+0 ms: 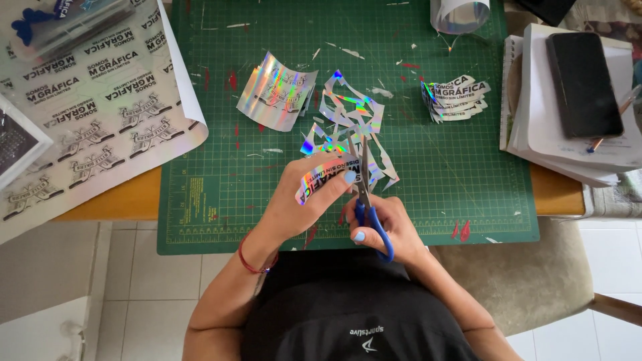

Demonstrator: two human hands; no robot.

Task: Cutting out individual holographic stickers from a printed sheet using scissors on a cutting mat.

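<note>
My left hand (301, 200) pinches a shiny holographic sticker piece (319, 176) with dark lettering, held above the near part of the green cutting mat (455, 174). My right hand (394, 230) grips blue-handled scissors (366, 194), blades pointing away from me and biting into the sticker's right edge. Just beyond the blades lies a heap of holographic offcuts (351, 113).
A curled holographic sticker sheet (275, 90) lies left of the offcuts, and a stack of cut stickers (453, 99) to the right. A large printed sticker sheet (100, 100) covers the table's left. A black phone (583, 83) rests on stacked papers (535, 120) at right. A foil roll (460, 15) stands at the mat's far edge.
</note>
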